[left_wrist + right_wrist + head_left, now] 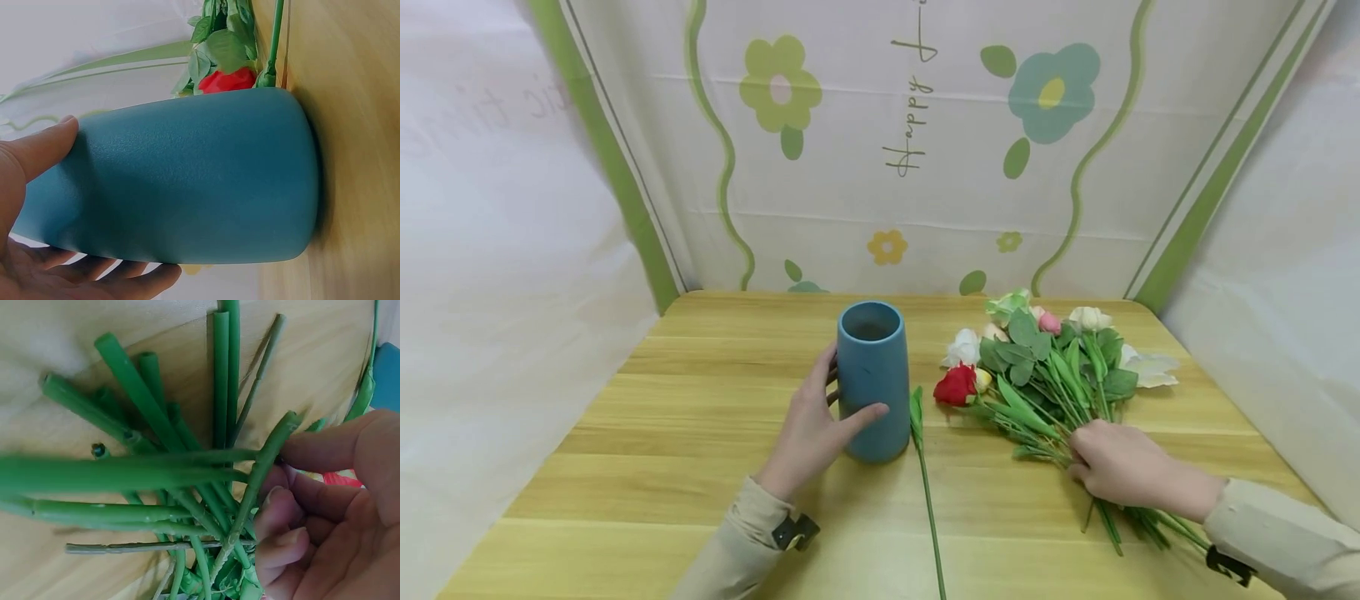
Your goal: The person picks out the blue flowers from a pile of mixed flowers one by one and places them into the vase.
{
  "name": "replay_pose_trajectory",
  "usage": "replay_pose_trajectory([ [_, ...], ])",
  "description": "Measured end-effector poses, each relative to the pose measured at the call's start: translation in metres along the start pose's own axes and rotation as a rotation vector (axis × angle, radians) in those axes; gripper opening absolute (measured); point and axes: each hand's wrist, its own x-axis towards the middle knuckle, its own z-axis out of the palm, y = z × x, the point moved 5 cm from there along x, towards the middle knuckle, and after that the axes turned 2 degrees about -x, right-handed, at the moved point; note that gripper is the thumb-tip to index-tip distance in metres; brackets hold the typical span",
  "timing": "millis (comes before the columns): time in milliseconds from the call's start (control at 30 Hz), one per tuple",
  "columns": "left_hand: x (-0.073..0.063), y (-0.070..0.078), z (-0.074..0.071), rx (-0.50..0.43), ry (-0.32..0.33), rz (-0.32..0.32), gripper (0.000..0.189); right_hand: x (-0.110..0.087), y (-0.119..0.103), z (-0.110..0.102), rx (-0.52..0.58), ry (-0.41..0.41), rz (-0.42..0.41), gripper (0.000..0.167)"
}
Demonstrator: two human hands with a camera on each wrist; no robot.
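A blue vase point(874, 392) stands upright on the wooden table, its round mouth facing up. My left hand point(816, 429) holds it from the left side, thumb across the front and fingers behind; the left wrist view shows the thumb and fingers along the vase wall point(187, 178). At the right lies a bunch of artificial flowers point(1037, 358). My right hand point(1123, 468) is over the bunch's stems, its fingers curled. In the right wrist view the thumb and fingers pinch at a green stem point(265, 464); which flower it belongs to is hidden.
A single green stem with a leafy tip point(927, 492) lies just right of the vase. A red rose point(956, 385) and a white flower point(962, 348) lie at the bunch's left side. Behind the table hangs a printed curtain point(842, 183).
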Motion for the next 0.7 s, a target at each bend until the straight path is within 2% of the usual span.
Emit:
replay_pose_trajectory([
  [133,0.000,0.000,0.000,0.002,0.004,-0.007,0.091,-0.002,0.003,-0.002,0.041,-0.007,0.074,0.045],
  [267,-0.001,0.001,0.001,0.000,0.004,-0.004,0.091,-0.005,0.003,-0.004,0.051,0.006,0.095,0.043],
  [500,-0.003,0.000,0.001,-0.012,0.004,-0.011,0.091,-0.008,-0.005,-0.012,0.051,0.112,0.103,0.042],
  [700,-0.002,0.001,0.001,-0.013,0.006,-0.025,0.091,-0.004,-0.016,-0.022,0.116,0.192,0.134,0.043],
])
